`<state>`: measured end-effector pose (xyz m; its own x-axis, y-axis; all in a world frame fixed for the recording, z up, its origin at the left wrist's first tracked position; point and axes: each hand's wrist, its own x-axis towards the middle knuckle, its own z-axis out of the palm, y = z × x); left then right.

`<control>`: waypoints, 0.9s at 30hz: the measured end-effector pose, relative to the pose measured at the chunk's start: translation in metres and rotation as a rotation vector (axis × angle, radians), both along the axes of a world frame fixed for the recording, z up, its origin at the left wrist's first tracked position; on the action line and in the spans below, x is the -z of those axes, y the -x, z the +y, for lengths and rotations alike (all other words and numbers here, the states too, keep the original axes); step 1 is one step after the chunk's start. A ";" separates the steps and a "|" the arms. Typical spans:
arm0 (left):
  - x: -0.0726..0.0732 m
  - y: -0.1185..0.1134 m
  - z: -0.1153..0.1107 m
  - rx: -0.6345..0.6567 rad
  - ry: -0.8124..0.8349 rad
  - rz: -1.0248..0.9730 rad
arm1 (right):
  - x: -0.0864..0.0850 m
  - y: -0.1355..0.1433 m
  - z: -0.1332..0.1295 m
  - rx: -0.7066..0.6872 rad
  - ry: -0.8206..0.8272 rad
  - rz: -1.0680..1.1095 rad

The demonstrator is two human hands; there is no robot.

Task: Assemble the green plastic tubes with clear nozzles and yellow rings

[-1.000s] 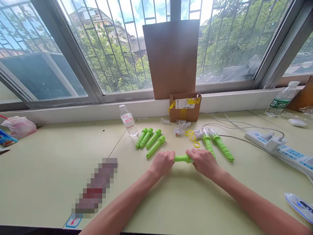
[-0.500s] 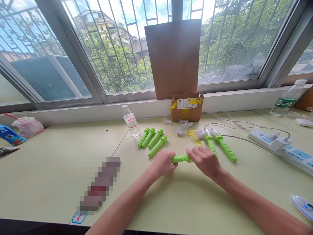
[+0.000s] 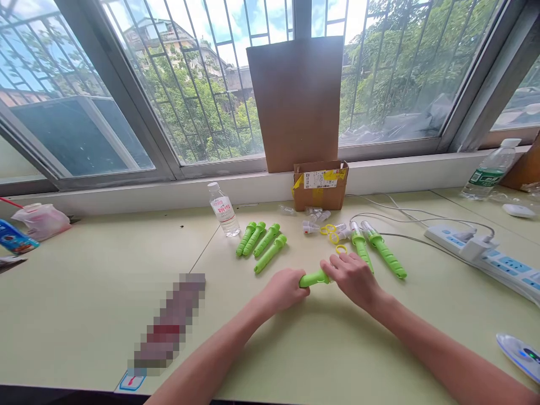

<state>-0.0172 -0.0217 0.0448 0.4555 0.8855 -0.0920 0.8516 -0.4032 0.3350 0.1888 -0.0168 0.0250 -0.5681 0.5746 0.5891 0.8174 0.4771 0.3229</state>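
Between my two hands is a green plastic handle [image 3: 314, 279], its left end a little lower than its right. My left hand [image 3: 286, 289] is closed around the left end. My right hand [image 3: 351, 277] has its fingers wrapped over the other end, which they hide. Left of it lie several more green handles [image 3: 270, 254] with rounded tops. Just beyond my right hand are two green handles with clear tips [image 3: 386, 253]. Yellow rings [image 3: 341, 249] and a small white-and-clear plastic part [image 3: 310, 227] lie beyond my hands.
A small cardboard box [image 3: 319, 197] stands by the window, before a tall brown board [image 3: 297, 104]. One water bottle [image 3: 224, 211] stands left of it, another bottle [image 3: 489, 171] far right. Cables run to a white power strip [image 3: 502, 261]. A pixelated object [image 3: 171, 320] lies left.
My left hand has moved slightly down, tilting the left end of the green handle lower. My right hand keeps its hold. The whole view has shifted slightly.
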 end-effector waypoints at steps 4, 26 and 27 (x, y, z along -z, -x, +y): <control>0.004 -0.002 0.002 0.021 -0.177 0.201 | -0.004 0.001 -0.005 0.062 0.251 0.036; -0.001 0.002 0.005 -0.014 -0.157 0.115 | -0.002 0.002 0.001 0.007 0.104 0.016; 0.003 0.000 0.005 -0.022 -0.208 0.170 | -0.003 0.002 0.000 0.028 0.162 0.029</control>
<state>-0.0174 -0.0170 0.0422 0.4294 0.9029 0.0193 0.8978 -0.4291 0.0990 0.1871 -0.0166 0.0280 -0.5349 0.6787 0.5032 0.8389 0.4978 0.2201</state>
